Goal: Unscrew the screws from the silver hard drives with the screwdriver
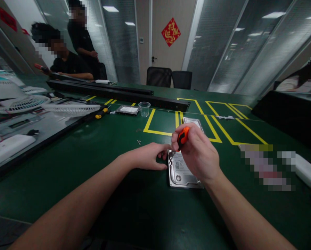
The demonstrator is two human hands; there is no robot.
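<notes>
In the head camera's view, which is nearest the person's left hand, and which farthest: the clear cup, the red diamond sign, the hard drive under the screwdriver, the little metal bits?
1. Hard drive: right at the left hand.
2. Little metal bits: just ahead, leftward.
3. Clear cup: farther ahead.
4. Red diamond sign: in the background.

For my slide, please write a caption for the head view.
Left hand at a hard drive's edge, right hand holding an orange screwdriver over it.
</notes>
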